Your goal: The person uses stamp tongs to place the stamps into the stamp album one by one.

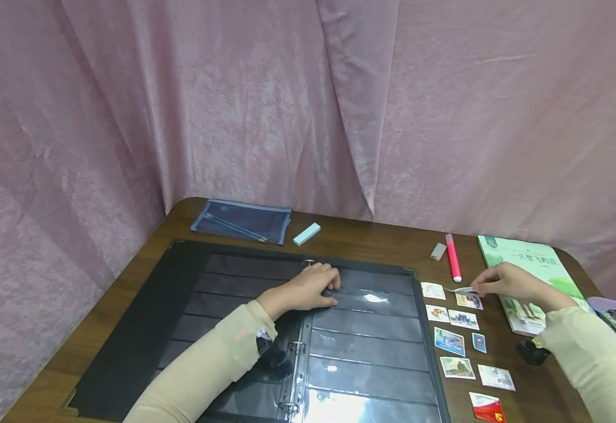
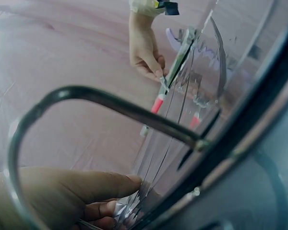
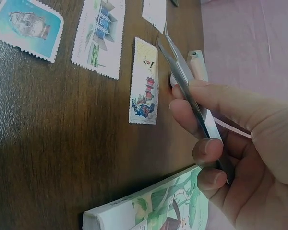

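Note:
A black ring-bound stamp album (image 1: pixel 181 294) lies spread out, its pages lined with clear pocket strips. My left hand (image 1: pixel 308 288) is over the upper part of its right page, near the top ring. In the left wrist view, thumb and fingers of that hand (image 2: pixel 86 191) pinch the clear pocket strip (image 2: pixel 144 177). To the right of the album, my right hand (image 3: pixel 240 129) grips metal tweezers (image 3: pixel 194 98) between thumb and fingers. The slim tips point at the corner of a pale stamp (image 3: pixel 154 13). Just beneath the tweezers is a stamp with a red tower (image 3: pixel 146 88).
Several more stamps (image 1: pixel 449 341) lie in loose rows along the album's right edge. Farther back are a pink marker (image 1: pixel 453 258), a grey eraser (image 1: pixel 438 251) and a green book (image 1: pixel 524 255). A blue mesh pouch (image 1: pixel 244 218) and a light-blue block (image 1: pixel 306 234) sit behind the album.

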`<control>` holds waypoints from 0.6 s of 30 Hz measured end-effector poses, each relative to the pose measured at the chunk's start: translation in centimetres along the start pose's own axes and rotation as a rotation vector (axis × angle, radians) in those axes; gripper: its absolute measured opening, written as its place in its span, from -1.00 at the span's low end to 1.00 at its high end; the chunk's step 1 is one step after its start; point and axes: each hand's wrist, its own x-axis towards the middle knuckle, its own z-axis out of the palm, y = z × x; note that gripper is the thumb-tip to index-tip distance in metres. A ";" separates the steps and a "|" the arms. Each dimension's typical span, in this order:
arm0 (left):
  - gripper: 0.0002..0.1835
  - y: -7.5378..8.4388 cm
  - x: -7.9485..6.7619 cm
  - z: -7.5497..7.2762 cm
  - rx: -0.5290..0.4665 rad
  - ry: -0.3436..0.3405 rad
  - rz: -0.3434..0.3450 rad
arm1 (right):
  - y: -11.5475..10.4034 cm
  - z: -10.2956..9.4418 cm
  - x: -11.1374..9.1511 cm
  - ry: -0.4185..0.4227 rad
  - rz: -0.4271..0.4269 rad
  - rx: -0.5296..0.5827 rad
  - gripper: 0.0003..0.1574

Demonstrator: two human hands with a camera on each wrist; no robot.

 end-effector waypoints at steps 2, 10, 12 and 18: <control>-0.73 0.0 -0.1 -0.1 -0.004 -0.001 -0.001 | -0.1 0.0 0.1 0.001 0.001 -0.001 -0.72; -0.73 0.0 -0.1 0.0 -0.012 -0.017 -0.011 | -0.1 0.5 0.3 -0.019 0.028 0.034 -0.70; -0.73 0.0 -0.1 0.0 -0.011 -0.015 -0.010 | -0.1 0.6 0.4 -0.022 0.008 0.045 -0.70; -0.73 0.1 -0.1 -0.1 -0.020 -0.016 -0.007 | -0.4 0.7 0.4 0.003 -0.009 0.012 -0.74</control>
